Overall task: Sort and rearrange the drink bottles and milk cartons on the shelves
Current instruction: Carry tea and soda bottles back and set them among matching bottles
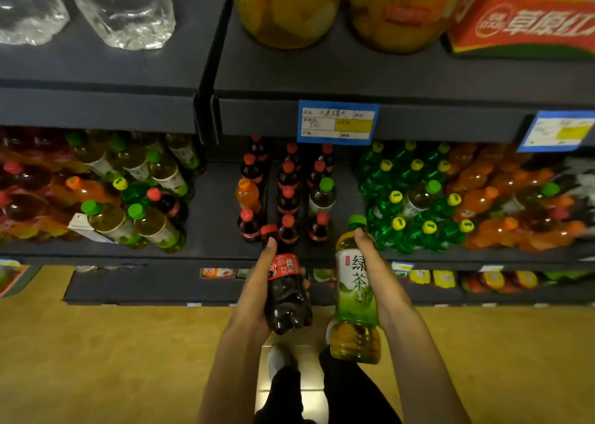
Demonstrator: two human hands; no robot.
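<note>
While the left hand (pixel 257 290) wraps round a dark cola bottle (pixel 286 295) with a red cap, the right hand (pixel 370 262) grips a green tea bottle (pixel 354 290) with a green cap, both held in the lower middle of the frame just in front of the middle shelf (pixel 222 224). The cola's cap points at the front of the cola rows (pixel 286 192) in the centre of the frame, where red-capped bottles stand in three short files. Two strays sit among them: an orange soda bottle (pixel 248 195) in the left file and a green-capped tea bottle (pixel 323 196) in the right file.

My judgement is that the step in hand is returning the cola to its own kind, while the tea belongs with the green-capped tea bottles (pixel 148 198) at the left of the frame. To do it well, stand the cola upright at the front of a file, base flat on the shelf and label outward, without knocking the neighbours just beside it. Slide it in low, since the shelf above (pixel 418 114) leaves little headroom. The tea group at left leans in disorder, so set the tea bottle down against a steady neighbour, and let go only once it stands on its own
</note>
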